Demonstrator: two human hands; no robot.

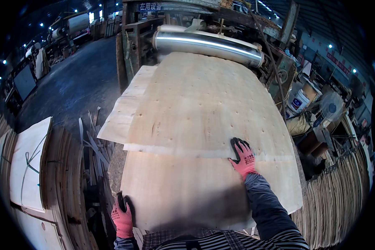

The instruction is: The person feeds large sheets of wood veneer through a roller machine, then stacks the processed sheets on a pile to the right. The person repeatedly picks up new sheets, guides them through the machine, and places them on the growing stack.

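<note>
I see two overlapping pale wood veneer sheets before me. The far veneer sheet [196, 100], dotted with small knots, reaches up to a shiny metal roller [208, 46]. Its front edge lies across the near veneer sheet [175, 183]. My right hand [242, 157], in a pink glove with black fingers, rests at that overlap, fingers spread and open. Beside the near sheet's left edge is my left hand [123, 216], gloved alike, with thumb and fingers apart; its fingertips are partly hidden, and I cannot tell how firmly it touches the edge.
Another veneer piece [123, 110] sticks out on the left under the far sheet. Stacked veneer [333, 200] stands at right, tied boards [29, 166] at left. Wood strips [96, 146] lie beside the table. A white bucket [298, 101] and a fan [331, 106] are at right.
</note>
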